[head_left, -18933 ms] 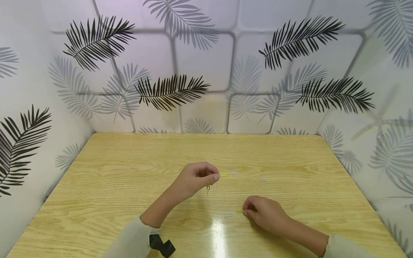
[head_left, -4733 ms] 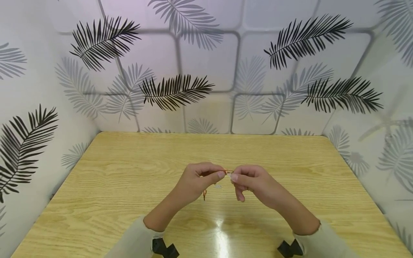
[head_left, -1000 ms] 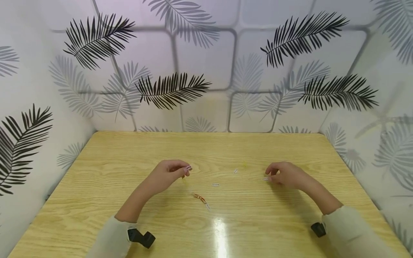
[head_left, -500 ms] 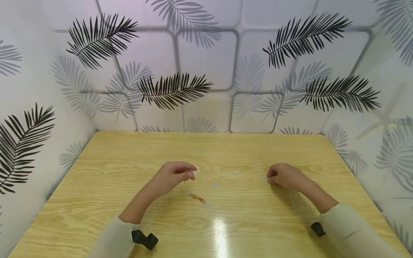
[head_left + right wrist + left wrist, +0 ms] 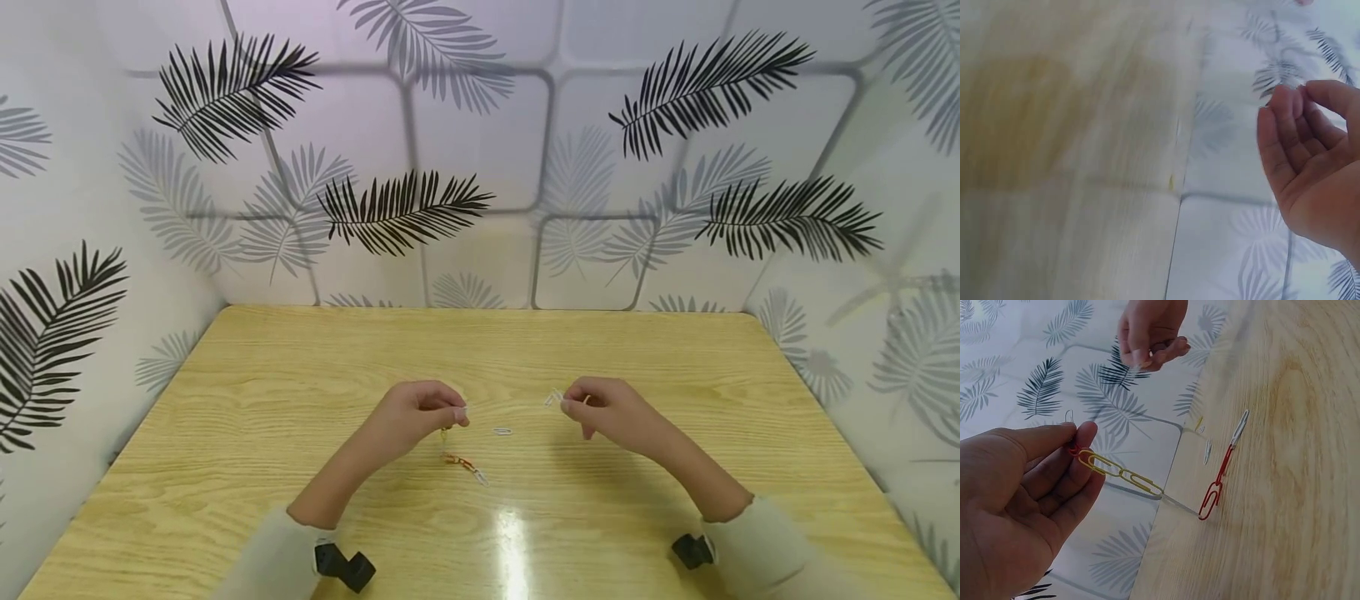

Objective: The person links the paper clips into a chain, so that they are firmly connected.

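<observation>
My left hand [image 5: 420, 417] pinches the upper end of a chain of linked paper clips. In the left wrist view a white clip [image 5: 1069, 416] sticks up above the fingertips and a red one [image 5: 1073, 449] sits between them. Two yellow clips [image 5: 1140, 481] slope down to a white one [image 5: 1180, 505], then red clips [image 5: 1210, 501] and a white end clip [image 5: 1240, 428] lie along the table. My right hand [image 5: 611, 417], raised over the table, pinches a single white paper clip [image 5: 557, 392] at its fingertips.
On the wooden table [image 5: 337, 342] a loose white paper clip [image 5: 502, 431] lies between the hands. Another white clip [image 5: 549, 401] lies near the right fingertips. A small yellow clip [image 5: 1171, 182] lies farther back. Leaf-patterned walls [image 5: 480, 125] stand around the table.
My right hand has picked the white paper clip off the table at the right and carried it left. My left hand has moved slightly right with the chain.
</observation>
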`<state>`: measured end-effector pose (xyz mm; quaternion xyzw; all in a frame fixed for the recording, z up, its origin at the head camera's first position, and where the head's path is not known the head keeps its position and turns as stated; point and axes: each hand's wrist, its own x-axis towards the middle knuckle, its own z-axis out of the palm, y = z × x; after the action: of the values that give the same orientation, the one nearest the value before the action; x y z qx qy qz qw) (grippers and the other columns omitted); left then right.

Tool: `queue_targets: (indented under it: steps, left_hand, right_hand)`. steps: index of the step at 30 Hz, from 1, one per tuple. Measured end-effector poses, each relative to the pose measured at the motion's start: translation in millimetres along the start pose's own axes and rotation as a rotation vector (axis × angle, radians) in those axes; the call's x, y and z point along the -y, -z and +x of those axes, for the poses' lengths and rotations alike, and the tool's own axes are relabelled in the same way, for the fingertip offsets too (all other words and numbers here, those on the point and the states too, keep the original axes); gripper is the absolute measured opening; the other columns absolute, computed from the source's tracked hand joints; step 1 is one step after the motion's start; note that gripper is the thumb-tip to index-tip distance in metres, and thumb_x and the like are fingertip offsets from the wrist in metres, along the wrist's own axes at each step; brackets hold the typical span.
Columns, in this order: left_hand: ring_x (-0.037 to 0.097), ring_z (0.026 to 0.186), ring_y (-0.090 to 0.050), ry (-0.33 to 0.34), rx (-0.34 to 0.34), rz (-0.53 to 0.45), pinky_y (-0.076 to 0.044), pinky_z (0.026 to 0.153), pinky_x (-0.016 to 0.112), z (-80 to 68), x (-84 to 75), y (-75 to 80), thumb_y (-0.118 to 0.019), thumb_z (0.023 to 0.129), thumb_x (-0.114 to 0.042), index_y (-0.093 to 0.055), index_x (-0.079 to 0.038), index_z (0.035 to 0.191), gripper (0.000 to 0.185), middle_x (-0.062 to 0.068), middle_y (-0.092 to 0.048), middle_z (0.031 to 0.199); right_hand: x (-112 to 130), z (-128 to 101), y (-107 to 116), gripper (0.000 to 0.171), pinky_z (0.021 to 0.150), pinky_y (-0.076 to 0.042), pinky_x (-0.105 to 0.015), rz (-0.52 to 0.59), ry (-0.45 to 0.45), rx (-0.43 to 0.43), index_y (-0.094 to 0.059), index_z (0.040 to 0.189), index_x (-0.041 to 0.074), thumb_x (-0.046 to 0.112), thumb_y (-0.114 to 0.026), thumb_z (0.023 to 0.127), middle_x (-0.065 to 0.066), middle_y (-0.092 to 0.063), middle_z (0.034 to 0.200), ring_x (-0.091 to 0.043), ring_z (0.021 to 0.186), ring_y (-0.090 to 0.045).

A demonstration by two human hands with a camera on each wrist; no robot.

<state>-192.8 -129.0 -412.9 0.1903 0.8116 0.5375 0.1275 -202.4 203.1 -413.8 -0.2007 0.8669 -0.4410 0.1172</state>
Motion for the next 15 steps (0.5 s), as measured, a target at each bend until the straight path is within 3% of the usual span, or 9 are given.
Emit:
queue_targets:
  steps: [6,15]
  left_hand:
    - [0.035,0.101,-0.068,-0.037,-0.009,-0.017,-0.054,0.085,0.043,-1.3,-1.8,-10.0,-0.068,0.098,-0.027,-0.073,-0.01,0.108,0.02,0.001,-0.074,0.099]
    - [0.036,0.097,-0.068,-0.061,0.008,-0.033,-0.054,0.079,0.037,-0.7,-3.1,-22.7,-0.068,0.097,-0.028,-0.074,-0.017,0.103,0.014,0.007,-0.074,0.096]
  right_hand:
    - [31.7,2.5,-33.0,0.024,0.078,-0.054,-0.047,0.186,0.055,-0.005,-0.071,0.106,0.009,0.031,-0.063,0.101,-0.009,-0.068,0.076,-0.027,0.072,-0.068]
    - [46.7,9.0,-62.7,0.021,0.079,-0.055,-0.037,0.309,0.118,-0.029,-0.074,0.108,0.009,0.026,-0.066,0.099,-0.017,-0.071,0.087,-0.027,0.072,-0.071]
